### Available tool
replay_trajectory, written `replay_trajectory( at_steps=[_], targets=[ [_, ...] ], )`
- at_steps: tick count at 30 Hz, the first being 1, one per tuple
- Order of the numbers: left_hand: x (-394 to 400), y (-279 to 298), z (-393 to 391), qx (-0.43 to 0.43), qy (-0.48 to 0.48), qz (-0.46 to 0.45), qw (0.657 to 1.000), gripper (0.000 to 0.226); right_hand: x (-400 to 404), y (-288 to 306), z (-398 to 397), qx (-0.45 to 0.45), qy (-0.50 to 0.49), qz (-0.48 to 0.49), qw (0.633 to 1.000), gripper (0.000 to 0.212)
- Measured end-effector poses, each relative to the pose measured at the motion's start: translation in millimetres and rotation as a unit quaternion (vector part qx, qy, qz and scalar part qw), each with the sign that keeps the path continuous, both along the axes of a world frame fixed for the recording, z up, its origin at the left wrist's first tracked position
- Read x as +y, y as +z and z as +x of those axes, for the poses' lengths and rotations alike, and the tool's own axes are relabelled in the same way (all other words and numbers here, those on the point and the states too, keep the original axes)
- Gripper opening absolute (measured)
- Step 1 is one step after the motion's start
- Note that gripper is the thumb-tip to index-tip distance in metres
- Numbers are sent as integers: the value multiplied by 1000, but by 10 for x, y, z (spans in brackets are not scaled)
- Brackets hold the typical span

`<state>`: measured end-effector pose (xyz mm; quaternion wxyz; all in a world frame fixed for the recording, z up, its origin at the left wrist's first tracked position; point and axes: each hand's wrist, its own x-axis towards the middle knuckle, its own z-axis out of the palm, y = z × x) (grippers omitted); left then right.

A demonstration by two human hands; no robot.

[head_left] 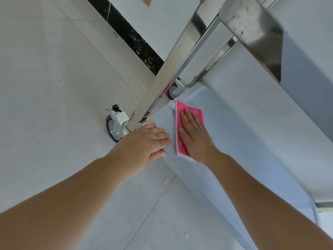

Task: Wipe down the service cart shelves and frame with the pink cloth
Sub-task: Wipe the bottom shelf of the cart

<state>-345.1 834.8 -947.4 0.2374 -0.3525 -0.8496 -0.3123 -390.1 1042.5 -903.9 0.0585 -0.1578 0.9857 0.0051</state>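
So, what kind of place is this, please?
Probably a commercial kitchen or service room, though I cannot be sure: a steel cart on caster wheels, pale floor tiles, and a black marble strip.

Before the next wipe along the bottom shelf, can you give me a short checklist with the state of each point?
1. Pink cloth flat on the bottom shelf: ok.
2. Right hand pressing flat on the cloth: ok.
3. Left hand steadying the shelf edge: ok.
4. Path ahead free of things: ok.
5. Wheel locked: cannot tell.
6. Floor dry: not ok, droplets by the shelf.
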Motion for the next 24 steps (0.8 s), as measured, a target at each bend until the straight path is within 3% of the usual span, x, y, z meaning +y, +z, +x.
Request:
replay_trajectory(
  at_steps=[2,6,11,14,18,21,24],
  targets=[
    [-1,17,4,-4,-7,2,1000,35,7,5,324,-21,34,28,999,58],
    [-23,58,18,-20,-6,0,1000,36,196,54,754,-37,36,-17,999,55],
    [-83,106,29,-20,-7,0,1000,33,455,106,801,-41,47,-15,998,64],
    [-180,91,47,18,8,7,1000,27,575,76,590,-15,4,-12,1000,62],
    [-204,17,25,24,18,42,999,27,777,71,105,1,3,91,996,76],
    [-185,7,14,8,23,58,998,26,980,-5,-391,-11,-52,153,987,58],
    [-188,11,15,-9,27,69,997,24,894,-49,-887,-1,-154,70,986,53]
  ],
)
